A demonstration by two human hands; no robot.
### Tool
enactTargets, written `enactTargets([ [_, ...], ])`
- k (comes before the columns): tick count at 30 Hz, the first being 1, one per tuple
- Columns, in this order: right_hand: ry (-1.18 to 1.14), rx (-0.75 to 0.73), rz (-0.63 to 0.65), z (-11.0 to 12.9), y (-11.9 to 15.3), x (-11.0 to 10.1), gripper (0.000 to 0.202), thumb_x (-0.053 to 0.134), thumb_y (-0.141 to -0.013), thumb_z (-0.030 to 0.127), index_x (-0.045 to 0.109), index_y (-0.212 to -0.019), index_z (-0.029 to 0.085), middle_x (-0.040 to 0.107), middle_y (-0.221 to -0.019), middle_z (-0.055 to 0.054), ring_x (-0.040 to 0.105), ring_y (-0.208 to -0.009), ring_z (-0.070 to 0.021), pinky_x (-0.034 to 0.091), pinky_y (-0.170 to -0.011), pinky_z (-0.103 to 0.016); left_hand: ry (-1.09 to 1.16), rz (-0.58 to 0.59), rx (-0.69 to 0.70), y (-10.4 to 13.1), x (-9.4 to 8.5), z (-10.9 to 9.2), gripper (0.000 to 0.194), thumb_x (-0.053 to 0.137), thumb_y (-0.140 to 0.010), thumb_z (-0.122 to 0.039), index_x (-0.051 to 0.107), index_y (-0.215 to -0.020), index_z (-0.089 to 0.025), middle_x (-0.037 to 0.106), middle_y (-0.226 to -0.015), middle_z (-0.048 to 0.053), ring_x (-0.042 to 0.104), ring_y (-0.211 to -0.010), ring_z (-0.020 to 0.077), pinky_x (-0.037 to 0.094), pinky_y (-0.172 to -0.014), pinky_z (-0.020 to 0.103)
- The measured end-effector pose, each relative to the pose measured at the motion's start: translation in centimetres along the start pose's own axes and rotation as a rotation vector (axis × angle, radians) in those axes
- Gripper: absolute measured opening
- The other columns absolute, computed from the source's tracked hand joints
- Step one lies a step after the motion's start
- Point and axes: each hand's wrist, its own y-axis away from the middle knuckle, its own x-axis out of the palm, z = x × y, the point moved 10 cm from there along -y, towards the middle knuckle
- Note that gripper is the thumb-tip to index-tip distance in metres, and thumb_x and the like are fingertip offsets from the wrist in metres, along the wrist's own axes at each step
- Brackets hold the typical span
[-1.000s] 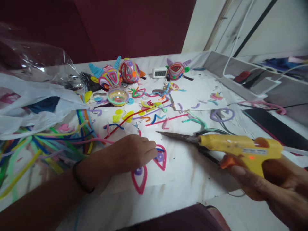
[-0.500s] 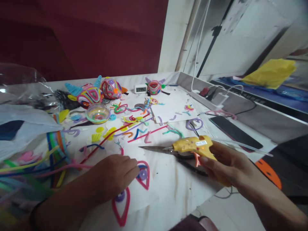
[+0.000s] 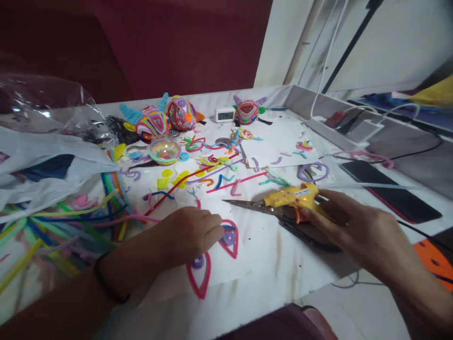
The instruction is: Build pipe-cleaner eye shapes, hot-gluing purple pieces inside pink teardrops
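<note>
My right hand [image 3: 348, 219] is wrapped round a yellow glue gun [image 3: 293, 197], low over black-handled scissors [image 3: 247, 204] on the table. My left hand [image 3: 189, 236] rests on white paper [image 3: 226, 278], its fingers curled at the upper left of a pink pipe-cleaner teardrop [image 3: 235, 252] with a purple bead and a blue strip inside. What those fingers hold, if anything, is hidden. Just below the hand lies a second pink teardrop [image 3: 202, 293] with a purple centre. A bit of pink pipe cleaner shows behind the hand.
Loose pipe cleaners [image 3: 63, 217] and a plastic bag [image 3: 46, 104] cover the left. Behind are decorated balls [image 3: 182, 113], a clear bowl [image 3: 164, 150] and a small clock [image 3: 224, 115]. A phone [image 3: 392, 191] and a power strip [image 3: 339, 132] with cables are on the right.
The view has shifted, so the table's things appear further right and higher. The glue gun sits slightly closer over the scissors. My left hand stays by the teardrops.
</note>
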Motion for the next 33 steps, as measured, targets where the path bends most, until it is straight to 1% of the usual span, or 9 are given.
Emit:
enactTargets([
  [3, 0.057, -0.182, -0.152, 2.7, 1.1, -1.5, 0.050, 0.042, -0.093, 0.057, 0.068, -0.103, 0.016, 0.071, -0.084, -0.012, 0.067, -0.072, -0.0242, 0.048, -0.054, -0.033, 0.009, -0.018, -0.004, 0.0, -0.2, 0.1, 0.016, 0.047, -0.093, -0.007, 0.059, -0.086, -0.014, 0.060, -0.082, 0.004, 0.055, -0.070, 0.0191, 0.042, -0.058, 0.034],
  [5, -0.029, -0.316, -0.216, 5.1, 2.2, -2.4, 0.028, 0.052, -0.094, 0.038, 0.068, -0.100, 0.017, 0.069, -0.090, -0.012, 0.066, -0.080, -0.0233, 0.051, -0.062, -0.033, 0.017, -0.022, -0.007, 0.1, -0.2, 0.2, 0.016, 0.046, -0.093, -0.008, 0.059, -0.085, -0.015, 0.059, -0.081, 0.003, 0.054, -0.069, 0.0189, 0.041, -0.058, 0.034],
  [7, -0.248, -0.438, -0.128, 7.6, 3.0, -2.2, 0.018, 0.054, -0.093, 0.024, 0.065, -0.105, 0.018, 0.066, -0.095, -0.010, 0.066, -0.082, -0.0181, 0.052, -0.065, -0.028, 0.028, -0.022, -0.003, 0.1, -0.1, 0.2, 0.017, 0.046, -0.094, -0.009, 0.058, -0.085, -0.015, 0.059, -0.081, 0.003, 0.054, -0.069, 0.0186, 0.041, -0.058, 0.034],
  [9, -0.419, -0.505, 0.064, 10.1, 3.5, -0.9, 0.020, 0.049, -0.093, 0.016, 0.061, -0.109, 0.020, 0.065, -0.094, -0.007, 0.065, -0.080, -0.0145, 0.051, -0.065, -0.024, 0.042, -0.023, 0.000, 0.1, -0.1, 0.2, 0.017, 0.045, -0.094, -0.009, 0.059, -0.087, -0.015, 0.060, -0.083, 0.004, 0.054, -0.071, 0.0183, 0.042, -0.060, 0.033],
  [12, -0.530, -0.508, 0.302, 12.7, 4.0, 1.4, 0.024, 0.044, -0.094, 0.013, 0.059, -0.111, 0.021, 0.066, -0.085, -0.003, 0.064, -0.072, -0.0132, 0.048, -0.063, -0.024, 0.055, -0.021, -0.014, 0.2, 0.1, 0.4, 0.018, 0.043, -0.095, -0.009, 0.060, -0.089, -0.015, 0.060, -0.084, 0.004, 0.055, -0.073, 0.0183, 0.043, -0.061, 0.032],
  [16, -0.516, -0.447, 0.443, 14.0, 3.9, 3.7, 0.020, 0.041, -0.094, 0.017, 0.061, -0.094, 0.019, 0.068, -0.083, -0.005, 0.065, -0.069, -0.0162, 0.045, -0.061, -0.028, 0.105, -0.010, -0.037, 0.3, 0.8, 0.7, 0.018, 0.044, -0.097, -0.012, 0.059, -0.088, -0.016, 0.060, -0.084, 0.003, 0.055, -0.074, 0.0179, 0.043, -0.063, 0.031],
  [19, -0.479, -0.445, 0.461, 14.3, 3.7, 4.5, 0.020, 0.041, -0.092, 0.017, 0.061, -0.090, 0.020, 0.069, -0.081, -0.005, 0.065, -0.066, -0.0169, 0.042, -0.059, -0.028, 0.119, -0.016, -0.072, 0.4, 1.2, 1.0, 0.017, 0.045, -0.097, -0.015, 0.058, -0.088, -0.017, 0.058, -0.083, 0.002, 0.054, -0.074, 0.0171, 0.042, -0.063, 0.031],
  [26, -0.491, -0.489, 0.519, 15.6, 3.2, 5.1, 0.024, 0.044, -0.093, 0.016, 0.065, -0.102, 0.021, 0.073, -0.092, -0.007, 0.069, -0.075, -0.0182, 0.044, -0.064, -0.028, 0.094, -0.057, -0.072, 0.3, 0.9, 1.0, 0.024, 0.041, -0.100, -0.019, 0.058, -0.082, -0.017, 0.057, -0.079, 0.001, 0.053, -0.072, 0.0163, 0.040, -0.059, 0.029],
  [33, -0.457, -0.609, 0.508, 16.6, 3.3, 4.6, 0.025, 0.045, -0.095, 0.015, 0.070, -0.091, 0.018, 0.065, -0.073, -0.003, 0.057, -0.057, -0.0117, 0.032, -0.053, -0.025, 0.167, -0.007, -0.134, 0.3, 1.2, 1.6, 0.024, 0.040, -0.100, -0.021, 0.057, -0.085, -0.017, 0.059, -0.083, 0.002, 0.056, -0.074, 0.0157, 0.041, -0.061, 0.029],
])
